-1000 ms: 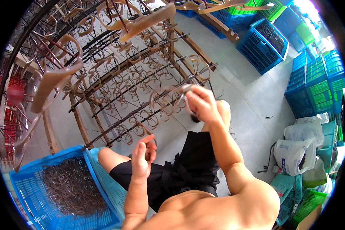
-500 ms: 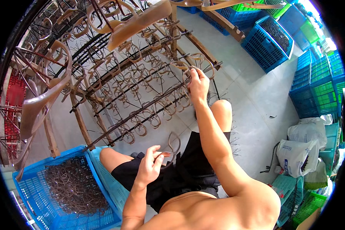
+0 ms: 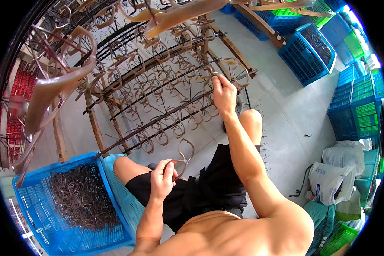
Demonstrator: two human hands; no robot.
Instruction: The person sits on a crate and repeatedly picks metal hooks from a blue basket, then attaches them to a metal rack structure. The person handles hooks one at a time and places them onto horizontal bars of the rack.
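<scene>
Pale grey floor tiles point(image 3: 281, 111) spread under a wood-and-metal rack point(image 3: 94, 128), whose rows of rods carry many brown spectacle frames. A person point(image 3: 277, 217) in black shorts sits facing it, knees apart. Far to the right stands a stack of blue and green plastic crates point(image 3: 356, 109); near the left knee, a blue plastic basket point(image 3: 30, 209) holds a tangled pile of dark brown spectacle parts point(image 3: 83, 198). A dark blue crate point(image 3: 305, 62) sits beyond the rack's right end, and a white plastic bag point(image 3: 324, 183) lies at the right. The right hand point(image 3: 224, 96) reaches to that end of the rack, thumb and forefinger pinching the edge of a brown frame point(image 3: 208, 77). The left hand point(image 3: 162, 179) pinches a loose spectacle front point(image 3: 184, 161) by one side, tilted above the lap, well apart from the rack.
</scene>
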